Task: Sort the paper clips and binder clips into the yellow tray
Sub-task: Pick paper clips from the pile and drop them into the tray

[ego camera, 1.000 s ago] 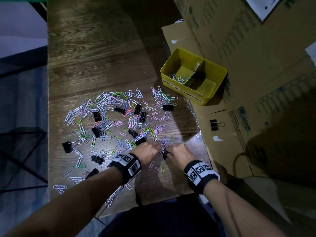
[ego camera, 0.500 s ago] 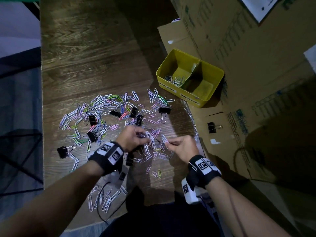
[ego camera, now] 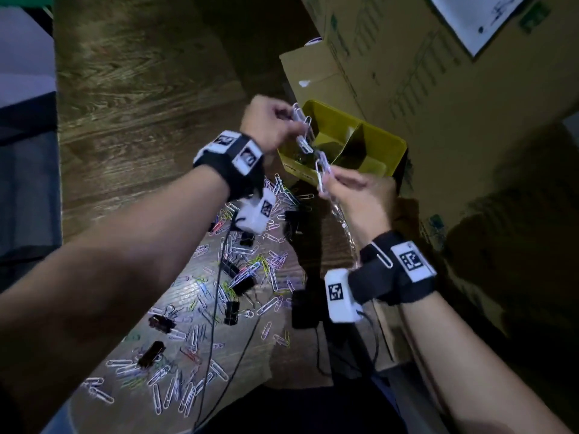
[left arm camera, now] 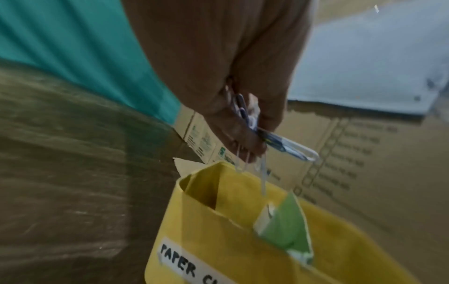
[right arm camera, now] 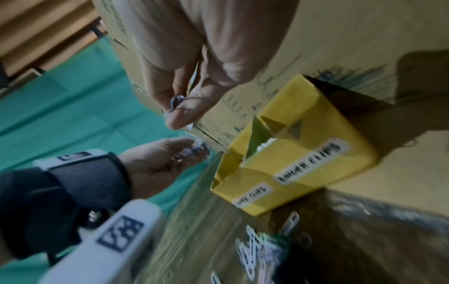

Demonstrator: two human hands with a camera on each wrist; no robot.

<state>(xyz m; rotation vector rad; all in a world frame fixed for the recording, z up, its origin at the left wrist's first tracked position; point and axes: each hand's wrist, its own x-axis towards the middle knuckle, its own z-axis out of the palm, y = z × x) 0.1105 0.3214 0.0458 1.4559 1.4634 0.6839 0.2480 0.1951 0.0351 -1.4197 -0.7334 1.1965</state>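
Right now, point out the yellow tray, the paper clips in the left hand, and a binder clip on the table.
yellow tray [ego camera: 396, 145]: head view, far rim.
paper clips [ego camera: 305, 133]: head view, hanging bunch.
binder clip [ego camera: 231, 312]: head view, black body.

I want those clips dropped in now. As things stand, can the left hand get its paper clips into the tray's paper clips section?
Probably yes. The left hand holds its paper clips right above the yellow tray, on the side labelled for paper clips, with nothing between. The right hand holds other clips nearby.

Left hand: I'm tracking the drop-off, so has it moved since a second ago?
Yes. The left hand has risen from the clip pile on the table to the yellow tray, gripping paper clips.
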